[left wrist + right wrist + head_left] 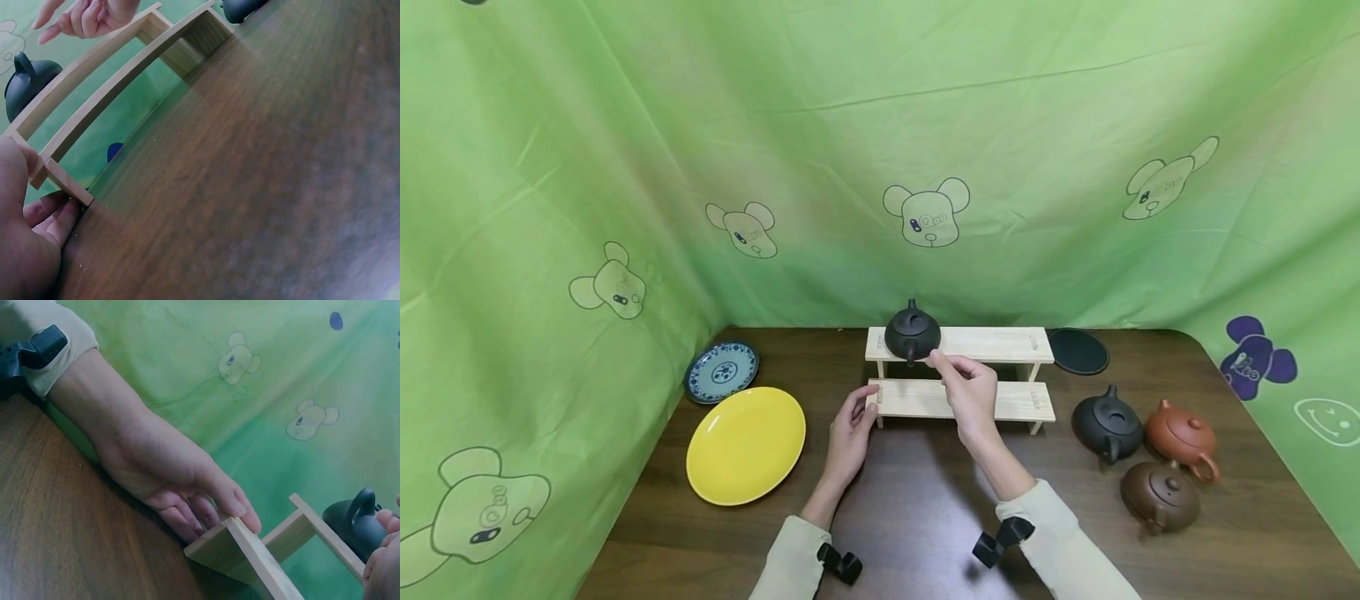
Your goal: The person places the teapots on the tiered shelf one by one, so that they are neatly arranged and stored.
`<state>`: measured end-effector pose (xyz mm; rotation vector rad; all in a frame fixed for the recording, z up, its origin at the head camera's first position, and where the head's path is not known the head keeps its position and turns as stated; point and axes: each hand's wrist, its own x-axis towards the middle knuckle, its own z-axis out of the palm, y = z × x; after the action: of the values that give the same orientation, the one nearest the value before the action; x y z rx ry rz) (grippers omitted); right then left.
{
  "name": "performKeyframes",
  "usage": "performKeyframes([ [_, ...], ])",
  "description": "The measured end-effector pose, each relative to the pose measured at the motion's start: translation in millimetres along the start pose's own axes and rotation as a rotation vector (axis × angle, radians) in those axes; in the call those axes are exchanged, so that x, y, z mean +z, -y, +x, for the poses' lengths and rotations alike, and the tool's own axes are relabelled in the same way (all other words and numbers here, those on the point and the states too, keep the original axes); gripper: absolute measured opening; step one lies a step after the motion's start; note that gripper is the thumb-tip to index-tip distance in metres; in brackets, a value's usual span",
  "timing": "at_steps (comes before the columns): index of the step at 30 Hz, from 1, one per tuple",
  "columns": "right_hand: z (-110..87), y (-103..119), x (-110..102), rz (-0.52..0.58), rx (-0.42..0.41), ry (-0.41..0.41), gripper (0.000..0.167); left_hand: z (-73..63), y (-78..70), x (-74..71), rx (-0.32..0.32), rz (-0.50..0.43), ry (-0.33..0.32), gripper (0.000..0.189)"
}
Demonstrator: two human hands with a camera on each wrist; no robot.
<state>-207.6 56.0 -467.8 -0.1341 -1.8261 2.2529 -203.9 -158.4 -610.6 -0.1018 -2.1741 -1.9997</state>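
A two-tier wooden rack (925,398) stands against the green cloth. At its lower left end my left hand (848,429) grips the board, thumb over the top and fingers around the leg. On the left of the upper shelf sits a black teapot (912,332), upright, its looped handle (25,67) toward me. My right hand (973,398) hovers over the rack just right of this teapot. In the left wrist view, a gap shows between its fingertips (45,37) and the teapot, and nothing is in its grasp.
Another black teapot (1107,423), a reddish-orange teapot (1182,433) and a brown teapot (1159,497) cluster on the right. A dark round mat (1077,351) lies beside the rack. At left are a yellow plate (745,447) and a blue patterned plate (722,372).
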Motion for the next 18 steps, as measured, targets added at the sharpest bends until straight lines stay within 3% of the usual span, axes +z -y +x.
performKeyframes([
  [6, -3.3, 1.8, -10.0, 0.005, -0.003, 0.000, 0.016, -2.6, -4.2, 1.6, 0.071, 0.041, -0.008, 0.029],
  [18, -11.4, 10.3, -32.5, 0.001, 0.017, -0.008, 0.017, -1.2, -1.4, 0.1, 0.073, 0.029, 0.002, 0.030],
])
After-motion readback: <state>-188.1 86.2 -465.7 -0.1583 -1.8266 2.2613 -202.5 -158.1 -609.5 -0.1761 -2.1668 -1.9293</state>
